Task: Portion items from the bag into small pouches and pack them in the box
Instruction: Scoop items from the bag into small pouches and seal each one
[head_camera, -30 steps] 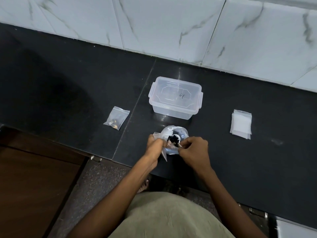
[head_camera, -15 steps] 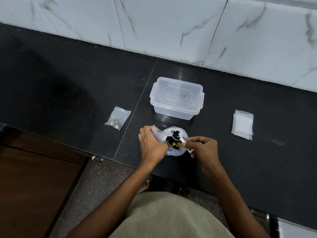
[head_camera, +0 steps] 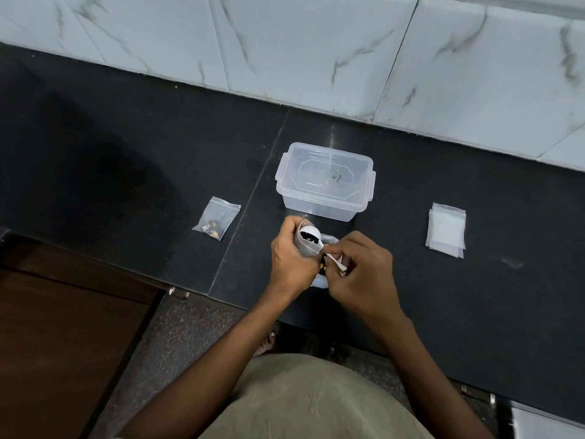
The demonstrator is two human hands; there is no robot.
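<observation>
The left hand (head_camera: pixel 289 256) curls around a small pouch (head_camera: pixel 306 245); the right hand (head_camera: pixel 361 274) pinches a white spoon (head_camera: pixel 311 237) whose bowl sits in the pouch mouth.

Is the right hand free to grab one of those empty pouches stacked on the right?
Probably not yet: the right hand is pinching a white spoon over the pouch in the left hand. Nothing blocks the way to the stack.

a black polished stone counter (head_camera: pixel 126 160) ran beneath a wall of white marble-veined tiles (head_camera: pixel 316 42). below its edge lay speckled grey floor (head_camera: pixel 177 337) and, at left, a brown wooden panel (head_camera: pixel 63 343).
</observation>
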